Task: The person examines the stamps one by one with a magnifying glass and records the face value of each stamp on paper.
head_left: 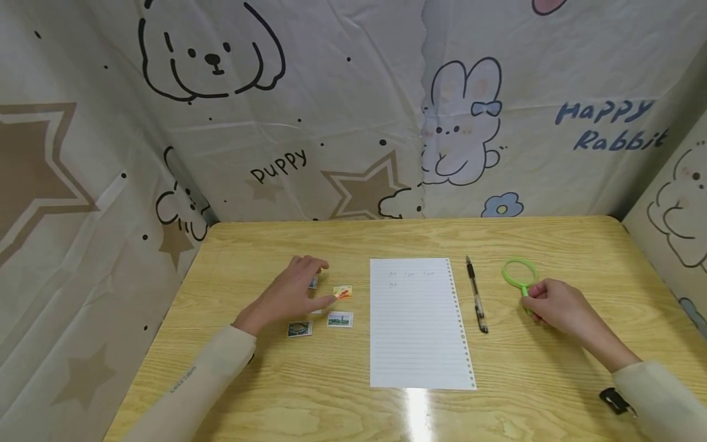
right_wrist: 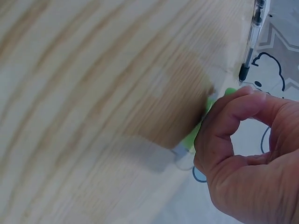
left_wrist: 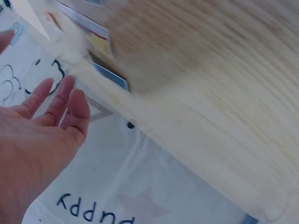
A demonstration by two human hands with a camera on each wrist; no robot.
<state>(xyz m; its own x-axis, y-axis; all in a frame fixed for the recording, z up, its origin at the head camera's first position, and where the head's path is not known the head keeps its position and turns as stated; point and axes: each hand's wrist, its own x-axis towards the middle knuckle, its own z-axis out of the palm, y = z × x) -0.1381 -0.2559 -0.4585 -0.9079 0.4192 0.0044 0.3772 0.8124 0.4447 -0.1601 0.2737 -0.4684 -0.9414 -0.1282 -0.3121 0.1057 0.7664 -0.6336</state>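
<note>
In the head view my left hand [head_left: 289,285] hovers over a group of small stamps, fingers spread and nothing held. Its thumb tip is right beside a yellow and red stamp [head_left: 343,293]. Below lie a stamp with a green landscape [head_left: 340,319] and a dark stamp [head_left: 300,329]; others are partly hidden under the hand. To the right, my right hand [head_left: 558,304] pinches the handle of a green magnifying glass [head_left: 520,271], its round lens pointing away from me. The right wrist view shows the curled fingers, with bits of the green handle [right_wrist: 190,140] behind them.
Between the hands lies a lined sheet of paper [head_left: 420,331] with a little handwriting near its top. A black pen [head_left: 477,294] is to its right. A small black object [head_left: 614,400] sits by the right sleeve. Printed cloth [head_left: 342,110] hangs behind the wooden table [head_left: 309,393].
</note>
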